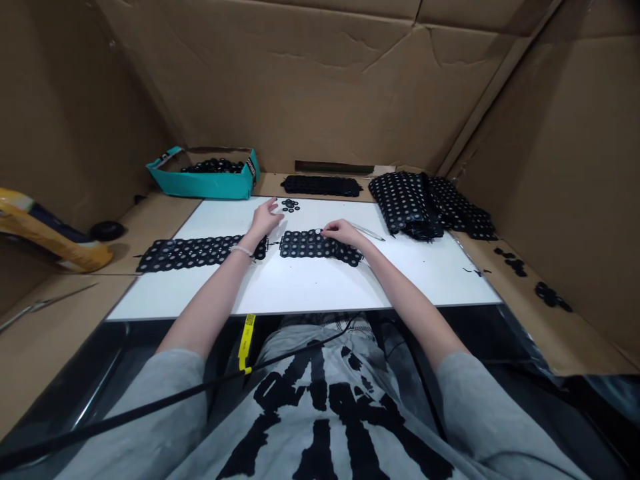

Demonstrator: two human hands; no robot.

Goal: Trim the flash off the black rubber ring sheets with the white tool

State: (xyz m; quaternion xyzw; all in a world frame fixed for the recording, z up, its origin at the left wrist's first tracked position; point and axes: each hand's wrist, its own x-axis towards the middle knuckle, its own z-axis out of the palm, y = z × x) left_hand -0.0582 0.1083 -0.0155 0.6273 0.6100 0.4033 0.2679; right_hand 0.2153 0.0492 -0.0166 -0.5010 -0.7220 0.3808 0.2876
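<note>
My left hand (266, 219) is open, fingers spread, above the white board (300, 290), holding nothing. Its wrist passes just over the right end of a long black perforated sheet (195, 253). My right hand (337, 231) rests its fingertips on the upper edge of a shorter black perforated sheet (315, 245); whether they pinch it is hard to tell. A small cluster of black ring pieces (290, 205) lies beyond my left hand. A slim silver pen-like tool (367, 231) lies just past my right hand.
Stacked perforated black sheets (405, 203) rise at the board's back right, and another black sheet (320, 186) lies behind the board. A teal box (205, 175) holds black pieces at back left. Black scraps (515, 265) lie on cardboard at right. A yellow object (50, 233) sits far left.
</note>
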